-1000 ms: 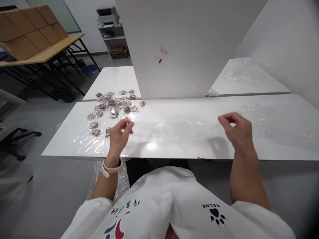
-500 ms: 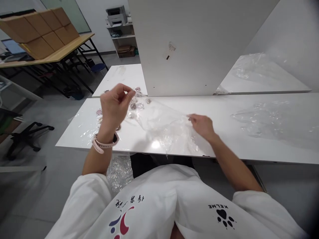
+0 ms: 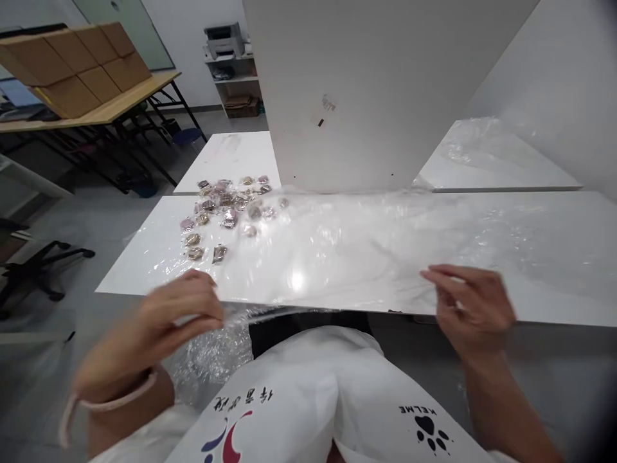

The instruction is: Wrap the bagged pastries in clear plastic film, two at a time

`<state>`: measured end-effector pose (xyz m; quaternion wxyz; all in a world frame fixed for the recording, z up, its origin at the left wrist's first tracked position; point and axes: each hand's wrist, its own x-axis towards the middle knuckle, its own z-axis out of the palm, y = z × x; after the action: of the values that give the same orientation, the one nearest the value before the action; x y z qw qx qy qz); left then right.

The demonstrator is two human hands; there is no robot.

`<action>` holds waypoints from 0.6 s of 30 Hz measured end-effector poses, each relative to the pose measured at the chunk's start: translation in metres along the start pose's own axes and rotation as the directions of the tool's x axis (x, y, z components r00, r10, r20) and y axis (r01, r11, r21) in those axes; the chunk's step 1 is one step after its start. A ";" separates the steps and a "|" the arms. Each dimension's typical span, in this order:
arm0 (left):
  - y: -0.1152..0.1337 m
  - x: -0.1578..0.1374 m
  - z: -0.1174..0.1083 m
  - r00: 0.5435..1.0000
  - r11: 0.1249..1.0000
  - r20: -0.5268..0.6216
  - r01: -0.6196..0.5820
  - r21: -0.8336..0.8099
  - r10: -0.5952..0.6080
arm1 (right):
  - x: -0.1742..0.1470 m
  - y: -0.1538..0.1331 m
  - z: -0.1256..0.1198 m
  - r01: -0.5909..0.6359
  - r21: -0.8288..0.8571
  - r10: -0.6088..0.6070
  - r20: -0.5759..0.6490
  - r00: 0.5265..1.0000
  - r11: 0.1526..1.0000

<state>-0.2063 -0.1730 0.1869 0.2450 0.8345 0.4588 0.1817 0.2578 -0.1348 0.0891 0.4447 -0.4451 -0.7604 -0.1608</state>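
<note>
A thin clear plastic sheet (image 3: 318, 251) lies spread over the middle of the white table, its near edge hanging at the table's front. My left hand (image 3: 186, 308), blurred by motion, pinches its near left corner just off the table edge. On the other side, my right hand (image 3: 465, 299) grips the sheet between thumb and fingers above the table front. Several small wrapped pieces (image 3: 226, 202), brown, pink and tan, are scattered at the table's left end. The sheet's left part seems to cover a few of them.
A white upright panel (image 3: 366, 96) stands behind the white table (image 3: 139, 257). More clear film (image 3: 511, 231) lies at right, and crumpled film (image 3: 207, 354) hangs below the table's front left. Cardboard boxes (image 3: 77, 64) sit on a wooden desk at far left, near an office chair (image 3: 48, 263).
My left hand has come down and toward me from above the wrapped pieces. My right hand has moved right and nearer. The sheet is now spread wider and flatter.
</note>
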 end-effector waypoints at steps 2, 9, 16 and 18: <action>0.004 0.018 0.035 0.974 0.992 0.223 0.058 -0.115 -0.031 | -0.030 0.002 0.011 -0.047 0.013 0.045 0.151 0.988 0.999; -0.031 0.047 0.114 0.823 0.947 0.499 0.321 -0.018 -0.269 | -0.085 0.020 0.034 -0.203 -0.075 0.210 0.558 0.803 0.976; -0.034 0.065 0.084 0.904 0.917 0.247 0.384 -0.107 -0.349 | -0.029 0.046 -0.021 -0.302 0.094 0.137 0.740 0.658 0.949; -0.032 0.086 0.099 0.941 0.929 0.094 0.336 -0.156 -0.324 | -0.003 0.053 -0.010 -0.436 0.100 0.280 0.635 0.720 0.894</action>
<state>-0.1321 -0.1086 0.0946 0.3575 0.7271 0.5670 0.1485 0.3074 -0.1137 0.0845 0.2511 -0.5545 -0.7741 0.1739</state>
